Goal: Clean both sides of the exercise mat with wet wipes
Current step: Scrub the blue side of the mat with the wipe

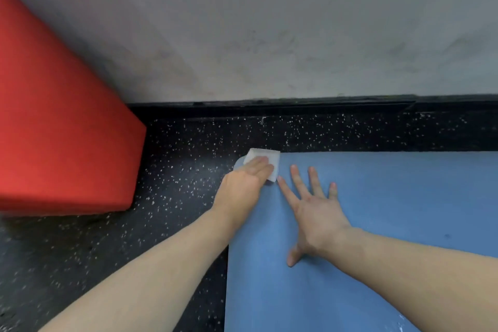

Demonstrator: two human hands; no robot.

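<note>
Blue exercise mat [377, 210] was pinned flat by the spread right hand [315, 210], so the wet wipe [265, 160], pressed under the left hand's [244, 183] fingers, could scrub its corner.

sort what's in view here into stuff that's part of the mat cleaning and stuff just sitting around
Part of the job:
blue exercise mat
white wet wipe
left hand, pressing the wipe on the mat's corner
right hand, spread flat on the mat

Just there:
red padded block
speckled black floor
grey wall

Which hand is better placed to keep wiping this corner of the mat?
Left. The left hand already presses the wet wipe onto the blue mat's far-left corner. The right hand lies flat, fingers spread, probably steadying the mat.
</note>
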